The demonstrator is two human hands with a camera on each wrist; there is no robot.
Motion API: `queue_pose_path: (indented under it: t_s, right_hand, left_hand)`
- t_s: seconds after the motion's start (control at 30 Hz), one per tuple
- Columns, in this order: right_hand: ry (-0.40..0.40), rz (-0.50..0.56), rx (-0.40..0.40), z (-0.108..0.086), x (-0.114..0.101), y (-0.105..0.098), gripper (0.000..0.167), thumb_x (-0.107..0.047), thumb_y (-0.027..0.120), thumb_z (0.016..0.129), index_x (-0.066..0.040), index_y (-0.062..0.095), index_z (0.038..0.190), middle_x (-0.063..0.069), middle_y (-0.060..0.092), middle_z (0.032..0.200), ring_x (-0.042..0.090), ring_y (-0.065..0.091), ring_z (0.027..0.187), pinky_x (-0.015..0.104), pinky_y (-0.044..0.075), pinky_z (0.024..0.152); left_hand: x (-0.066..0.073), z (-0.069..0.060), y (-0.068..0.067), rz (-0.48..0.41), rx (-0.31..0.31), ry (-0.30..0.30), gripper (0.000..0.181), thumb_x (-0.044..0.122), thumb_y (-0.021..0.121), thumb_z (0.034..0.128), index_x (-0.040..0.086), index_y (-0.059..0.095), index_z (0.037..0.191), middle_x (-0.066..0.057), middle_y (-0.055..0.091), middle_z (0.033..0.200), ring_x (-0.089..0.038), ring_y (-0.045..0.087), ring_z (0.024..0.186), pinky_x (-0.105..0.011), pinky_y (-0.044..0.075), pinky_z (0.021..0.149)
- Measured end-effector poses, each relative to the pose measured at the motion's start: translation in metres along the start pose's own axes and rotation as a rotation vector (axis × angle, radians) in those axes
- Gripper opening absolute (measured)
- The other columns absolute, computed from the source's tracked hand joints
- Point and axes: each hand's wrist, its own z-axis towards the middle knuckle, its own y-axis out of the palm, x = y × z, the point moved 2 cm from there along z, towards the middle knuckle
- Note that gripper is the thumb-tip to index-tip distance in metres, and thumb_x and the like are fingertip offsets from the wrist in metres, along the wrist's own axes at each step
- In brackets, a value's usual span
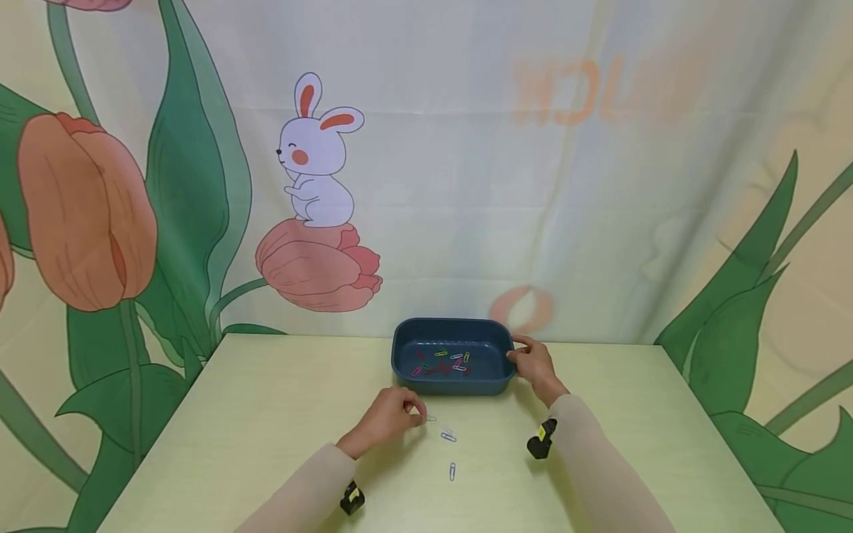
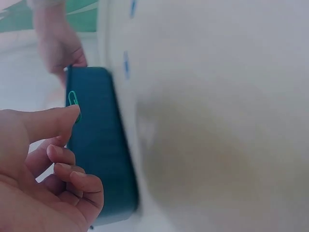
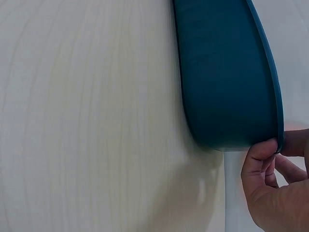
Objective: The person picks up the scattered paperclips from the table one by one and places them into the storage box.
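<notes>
My left hand (image 1: 385,422) pinches a green paper clip (image 2: 73,97) between thumb and forefinger. It hovers just in front of a dark blue rectangular plastic bin (image 1: 453,388), near its left front corner. The other left fingers curl loosely in the left wrist view. At the bin's right end, my right hand (image 1: 534,368) grips the rim, with the thumb on one side and fingers on the other (image 3: 277,186). Several paper clips (image 1: 441,354) in red, yellow, green, pink and white lie scattered on the bin's floor.
Two bluish paper clips lie on the pale wooden table (image 1: 300,392): one (image 1: 449,437) close to the left hand, another (image 1: 452,471) nearer the front. Behind the table's back edge hangs a curtain (image 1: 440,222) printed with a rabbit and tulips.
</notes>
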Motion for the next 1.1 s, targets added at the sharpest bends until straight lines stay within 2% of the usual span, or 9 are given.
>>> queue_pose_path:
  t_s: [0.27,0.47,0.73,0.93,1.1]
  right_hand:
    - [-0.008,0.013,-0.001,0.0,0.002,0.001,0.047,-0.011,0.058,0.097,-0.012,0.05,0.143,0.012,0.058,0.108,0.017,0.061,0.081,0.043,0.057,0.084]
    - [-0.015,0.019,0.003,-0.003,0.003,0.002,0.047,-0.012,0.058,0.097,-0.014,0.05,0.143,0.013,0.058,0.111,0.018,0.062,0.084,0.045,0.056,0.085]
    - [-0.022,0.01,0.015,-0.004,0.004,0.001,0.047,-0.011,0.059,0.095,-0.012,0.051,0.142,0.012,0.059,0.108,0.016,0.06,0.08,0.026,0.054,0.066]
    - [-0.021,0.013,0.015,-0.002,0.005,0.002,0.047,-0.011,0.059,0.096,-0.011,0.051,0.142,0.013,0.059,0.109,0.017,0.062,0.082,0.024,0.054,0.064]
    - [-0.022,0.01,0.017,-0.001,0.005,0.002,0.046,-0.011,0.059,0.096,-0.011,0.051,0.142,0.014,0.059,0.11,0.018,0.062,0.082,0.024,0.054,0.064]
  left_hand:
    - [0.012,0.009,-0.015,-0.034,0.049,-0.001,0.008,0.007,0.073,0.0855,0.012,0.071,0.079,0.004,0.045,0.071,-0.01,0.041,0.069,-0.02,0.032,0.061]
    - [0.02,0.015,-0.021,-0.024,0.077,0.011,0.009,0.009,0.073,0.0869,0.012,0.069,0.079,0.004,0.042,0.069,-0.011,0.04,0.067,-0.023,0.032,0.062]
    - [0.028,0.026,-0.025,-0.049,0.118,-0.023,0.006,0.012,0.072,0.0885,0.01,0.069,0.084,0.002,0.043,0.07,-0.013,0.039,0.063,-0.024,0.031,0.058]
    - [0.027,0.04,-0.028,-0.079,0.164,-0.055,0.006,0.014,0.072,0.0884,0.01,0.07,0.086,0.002,0.045,0.07,-0.013,0.042,0.063,-0.025,0.033,0.058]
    - [0.029,0.05,-0.031,-0.14,0.175,-0.088,0.007,0.015,0.072,0.0891,0.009,0.07,0.089,0.002,0.046,0.072,-0.014,0.043,0.065,-0.026,0.035,0.059]
